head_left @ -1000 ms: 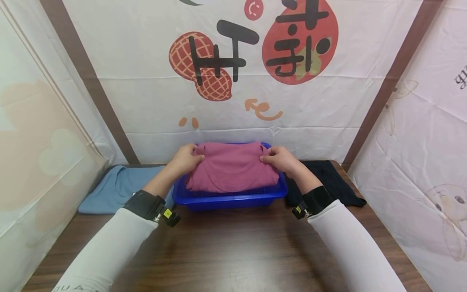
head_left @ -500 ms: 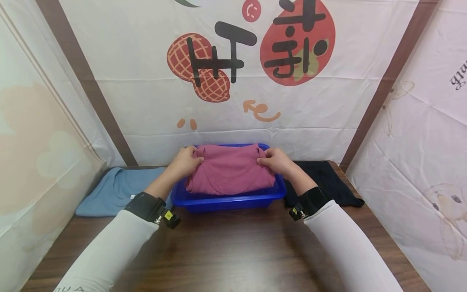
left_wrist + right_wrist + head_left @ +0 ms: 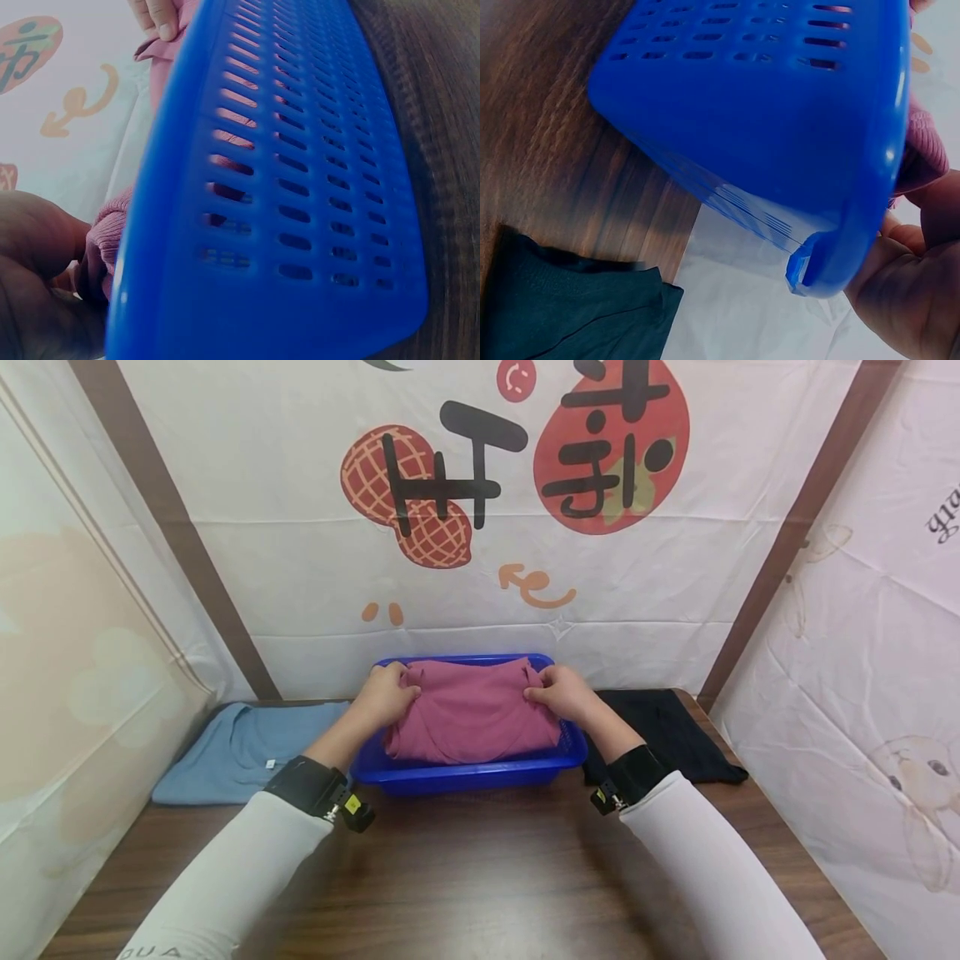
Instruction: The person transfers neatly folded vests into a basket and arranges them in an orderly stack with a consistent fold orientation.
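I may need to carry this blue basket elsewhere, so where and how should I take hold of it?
Probably by the rim at both short ends of the basket, one hand from each side, fingers hooked underneath: the rim overhangs walls that narrow downward. The left hand and right hand both pinch the pink garment, so free them first.

The garment is pink, the basket blue, the table brown and wood-grained.
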A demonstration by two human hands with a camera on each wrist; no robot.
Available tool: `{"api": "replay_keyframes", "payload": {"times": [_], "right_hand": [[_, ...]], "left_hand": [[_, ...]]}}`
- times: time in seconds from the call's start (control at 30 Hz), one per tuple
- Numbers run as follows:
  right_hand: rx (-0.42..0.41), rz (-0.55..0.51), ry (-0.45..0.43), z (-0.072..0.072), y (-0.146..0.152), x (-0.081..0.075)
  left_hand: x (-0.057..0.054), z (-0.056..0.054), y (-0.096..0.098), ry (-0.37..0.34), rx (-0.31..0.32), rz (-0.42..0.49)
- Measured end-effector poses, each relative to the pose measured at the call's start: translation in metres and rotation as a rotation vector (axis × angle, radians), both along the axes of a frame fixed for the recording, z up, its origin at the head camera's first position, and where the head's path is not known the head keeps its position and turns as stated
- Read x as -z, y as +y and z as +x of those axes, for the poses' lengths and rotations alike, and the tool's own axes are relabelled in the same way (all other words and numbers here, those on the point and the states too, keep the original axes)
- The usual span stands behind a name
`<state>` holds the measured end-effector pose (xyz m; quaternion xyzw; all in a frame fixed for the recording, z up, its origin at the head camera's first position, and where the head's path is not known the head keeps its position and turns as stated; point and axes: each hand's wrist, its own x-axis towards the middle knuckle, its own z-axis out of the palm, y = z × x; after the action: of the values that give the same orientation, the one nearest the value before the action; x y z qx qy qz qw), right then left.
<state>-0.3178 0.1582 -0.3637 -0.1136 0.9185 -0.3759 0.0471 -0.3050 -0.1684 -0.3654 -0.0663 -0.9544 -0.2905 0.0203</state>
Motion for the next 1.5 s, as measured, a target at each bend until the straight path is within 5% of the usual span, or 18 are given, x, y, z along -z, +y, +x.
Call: {"api": "replay_keyframes", "payload": {"times": [0.77, 1.5], "right_hand": [[0.057, 0.211, 0.090, 0.004, -0.019, 0.006], [0.131, 0.318, 0.074, 0.000, -0.031, 0.015]], "left_hand": [[0.015, -0.006, 0.006, -0.013, -0.061, -0.024], [0.030, -0.013, 0.008, -0.028, -0.079, -0.056]]}}
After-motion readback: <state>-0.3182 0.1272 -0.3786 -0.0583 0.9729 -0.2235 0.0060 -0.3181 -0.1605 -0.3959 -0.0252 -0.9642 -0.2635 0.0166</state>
